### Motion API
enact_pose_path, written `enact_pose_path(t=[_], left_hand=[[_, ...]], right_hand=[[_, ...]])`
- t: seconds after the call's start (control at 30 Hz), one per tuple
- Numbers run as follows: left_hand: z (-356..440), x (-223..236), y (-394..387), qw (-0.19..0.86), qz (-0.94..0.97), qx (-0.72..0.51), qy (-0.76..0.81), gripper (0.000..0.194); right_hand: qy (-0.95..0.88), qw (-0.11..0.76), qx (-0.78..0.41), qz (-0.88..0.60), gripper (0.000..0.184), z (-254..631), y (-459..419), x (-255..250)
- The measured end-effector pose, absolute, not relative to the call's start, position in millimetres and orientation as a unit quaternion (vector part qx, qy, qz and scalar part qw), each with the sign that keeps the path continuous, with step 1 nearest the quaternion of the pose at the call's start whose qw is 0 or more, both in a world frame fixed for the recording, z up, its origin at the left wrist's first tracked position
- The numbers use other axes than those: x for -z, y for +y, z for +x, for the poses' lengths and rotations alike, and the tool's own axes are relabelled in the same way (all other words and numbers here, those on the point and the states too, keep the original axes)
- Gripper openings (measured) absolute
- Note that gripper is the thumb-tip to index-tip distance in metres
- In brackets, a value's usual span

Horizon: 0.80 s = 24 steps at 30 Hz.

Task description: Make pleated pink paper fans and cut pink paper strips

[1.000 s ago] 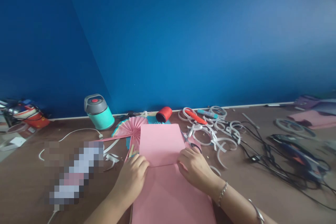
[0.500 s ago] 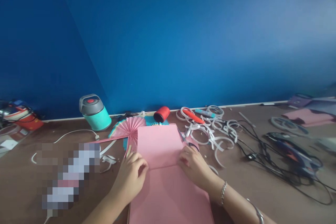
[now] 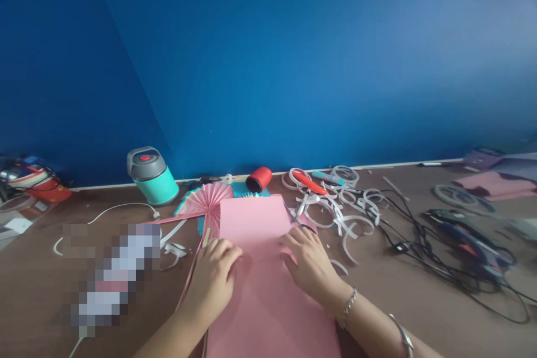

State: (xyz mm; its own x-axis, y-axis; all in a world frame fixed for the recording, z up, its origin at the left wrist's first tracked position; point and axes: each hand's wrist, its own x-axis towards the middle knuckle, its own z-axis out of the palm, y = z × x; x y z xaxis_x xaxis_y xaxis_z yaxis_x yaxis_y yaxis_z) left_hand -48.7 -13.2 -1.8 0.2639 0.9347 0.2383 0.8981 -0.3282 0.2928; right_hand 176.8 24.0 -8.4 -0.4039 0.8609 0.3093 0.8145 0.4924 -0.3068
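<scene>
Paper [image 3: 272,313], pink, runs from the near edge of view up between both forearms; a faint transverse line crosses it at fingertip level. The left hand [image 3: 216,271] is palm down at the left margin, fingers loosely curved, thumb set apart, with no object visible in its grasp. The right hand [image 3: 308,260] is at the right margin, fingers spread wide and thumb angled inward, likewise with nothing visible in its grasp. Exact contact pressure cannot be told.

The step in hand appears to be steadying and flattening the paper. For a good result, apply equal, light pressure on both sides; smooth outward from the centre line; keep the side margins parallel. Uneven pressure would probably skew the sheet or raise a ripple. Keep the right fingers clear of the scissors [image 3: 308,228], whose dark handle is just beyond them.

Beyond the left hand, a pleated pink fan [image 3: 212,198] lies partly against the upper left of the paper. White curled strips [image 3: 321,215] occupy the area to the upper right. Farther back are the red spool [image 3: 263,177] and, to its left, the teal container [image 3: 157,187], near the blue wall [image 3: 268,67].
</scene>
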Motion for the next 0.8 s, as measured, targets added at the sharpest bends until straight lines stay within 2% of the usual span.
enact_pose_path(t=[0.1,0.2,0.3,0.5,0.8], left_hand=[[-44.5,1.1,-17.4,0.029,0.827,-0.146,0.542,0.038],[-42.2,0.0,-19.9,0.014,0.845,-0.107,0.524,0.032],[-41.9,-1.8,-22.0,0.015,0.849,-0.082,0.522,0.029],[-47.2,-0.7,-27.1,0.038,0.826,-0.047,0.56,0.048],[-56.1,20.5,-36.2,-0.036,0.82,-0.101,0.562,0.043]], right_hand=[[-0.886,0.198,0.004,-0.419,0.018,173.5,21.2,15.1],[-0.91,0.159,0.037,-0.381,0.018,171.1,19.3,16.8],[-0.912,0.118,0.044,-0.391,0.023,169.8,16.2,11.4],[-0.898,0.088,0.042,-0.43,0.02,179.7,15.1,4.8],[-0.871,0.083,0.121,-0.468,0.018,193.0,15.7,2.6]])
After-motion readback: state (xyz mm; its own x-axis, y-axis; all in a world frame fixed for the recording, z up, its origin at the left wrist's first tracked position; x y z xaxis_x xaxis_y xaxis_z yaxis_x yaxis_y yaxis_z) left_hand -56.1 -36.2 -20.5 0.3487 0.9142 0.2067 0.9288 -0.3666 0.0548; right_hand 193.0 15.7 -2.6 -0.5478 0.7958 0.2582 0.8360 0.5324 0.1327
